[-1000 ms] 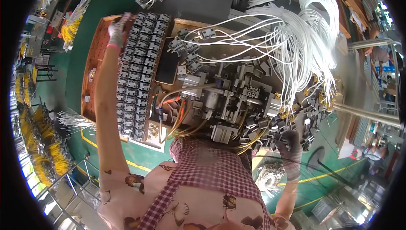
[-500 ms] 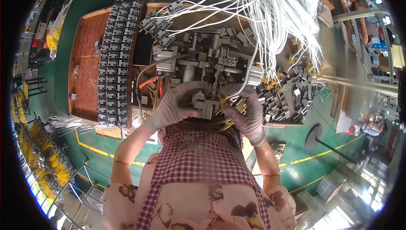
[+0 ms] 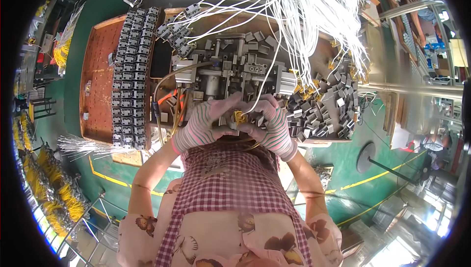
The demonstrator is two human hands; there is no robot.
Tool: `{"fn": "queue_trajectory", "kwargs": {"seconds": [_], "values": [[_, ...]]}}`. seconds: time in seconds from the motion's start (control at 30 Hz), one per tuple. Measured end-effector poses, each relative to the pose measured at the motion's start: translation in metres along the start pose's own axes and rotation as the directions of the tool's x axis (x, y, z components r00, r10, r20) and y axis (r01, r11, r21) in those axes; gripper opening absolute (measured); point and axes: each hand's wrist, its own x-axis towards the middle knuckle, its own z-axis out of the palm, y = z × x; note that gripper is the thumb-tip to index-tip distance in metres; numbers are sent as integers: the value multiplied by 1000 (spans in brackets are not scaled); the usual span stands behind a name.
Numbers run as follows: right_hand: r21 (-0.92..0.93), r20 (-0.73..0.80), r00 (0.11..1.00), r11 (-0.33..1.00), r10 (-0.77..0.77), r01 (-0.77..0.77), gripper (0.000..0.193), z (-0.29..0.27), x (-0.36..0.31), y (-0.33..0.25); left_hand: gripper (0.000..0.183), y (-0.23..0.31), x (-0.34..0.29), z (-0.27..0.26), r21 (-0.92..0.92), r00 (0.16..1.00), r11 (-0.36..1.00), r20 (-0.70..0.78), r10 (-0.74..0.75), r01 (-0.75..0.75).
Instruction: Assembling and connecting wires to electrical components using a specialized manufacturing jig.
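Both hands wear striped knit gloves and meet in front of my chest at the near edge of a grey metal fixture (image 3: 230, 73). My left hand (image 3: 203, 125) and my right hand (image 3: 270, 122) pinch a small yellow-and-grey part (image 3: 239, 117) between their fingertips. A white wire (image 3: 260, 90) runs up from that part toward the hanging bundle of white wires (image 3: 314, 12). Which hand carries the weight of the part I cannot tell.
Rows of grey terminal blocks (image 3: 130, 76) lie on a brown wooden tray (image 3: 98, 71) at my left. A heap of small grey blocks (image 3: 326, 105) sits at my right. Yellow wire bundles (image 3: 44, 193) hang on a rack at far left over the green floor (image 3: 373, 134).
My left hand came back from the far end of the terminal rows and my right hand came up from the heap. Both now meet at the fixture's front, holding the small part.
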Motion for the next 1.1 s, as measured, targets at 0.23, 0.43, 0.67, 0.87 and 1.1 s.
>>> {"fn": "queue_trajectory", "kwargs": {"seconds": [0.23, 0.43, 0.67, 0.87, 1.1], "values": [[10, 30, 994, 994, 104, -105, 41, 0, -3, 0, 119, -5, 3, 8, -532, 989, 838, -8, -148, 121], [45, -35, 993, 993, 110, -108, 41, 0, -2, 1, 125, -3, 9, 9, -398, 995, 914, -21, -95, 79], [-63, -32, 999, 998, -12, 10, 43, -3, 0, 5, 121, -6, 7, 8, -475, 993, 879, -76, -94, 47], [81, -19, 994, 991, 105, -103, 48, -4, 8, -2, 92, -4, 2, 6, 128, 934, 962, -236, 267, -243], [-33, 132, 991, 999, 31, -27, 80, 3, 14, 7, 55, -12, -4, 23, -605, 929, 787, -212, -303, 119]]}}
